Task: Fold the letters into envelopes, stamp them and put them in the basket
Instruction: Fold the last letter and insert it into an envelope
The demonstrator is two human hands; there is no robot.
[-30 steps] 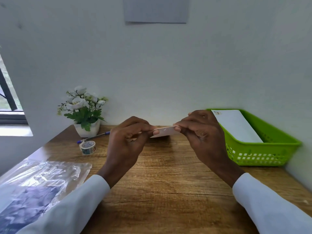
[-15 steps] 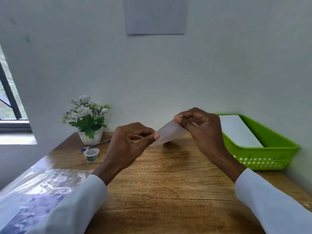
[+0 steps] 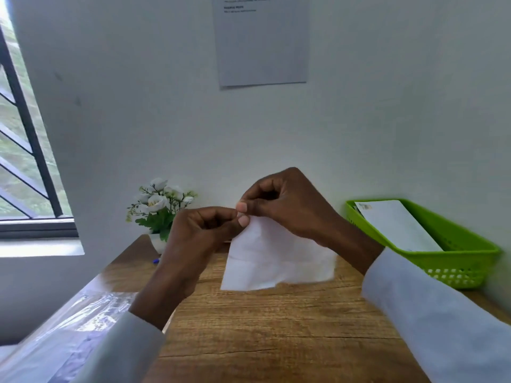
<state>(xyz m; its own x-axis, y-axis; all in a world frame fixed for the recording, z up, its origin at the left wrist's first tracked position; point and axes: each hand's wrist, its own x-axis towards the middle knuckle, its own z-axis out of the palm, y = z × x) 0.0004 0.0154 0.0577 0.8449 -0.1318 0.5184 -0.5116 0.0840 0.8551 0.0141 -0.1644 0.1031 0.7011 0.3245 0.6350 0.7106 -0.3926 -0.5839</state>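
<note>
Both grips, left hand (image 3: 204, 230) and right hand (image 3: 282, 205), pinching one top corner of the creased letter (image 3: 276, 258); below them, likely tearing or swinging.

The table (image 3: 276, 327) is wood-grained brown board with a matt, streaked surface, and the basket (image 3: 470, 252) on it is glossy lime-green plastic with a perforated wall, holding a smooth white paper envelope (image 3: 398, 228). The letter (image 3: 276, 261) is thin, matt white paper showing soft creases. At the near left lies a shiny, crinkled clear plastic bag (image 3: 69, 335), and the sleeves (image 3: 431, 313) look like smooth white cloth.
</note>
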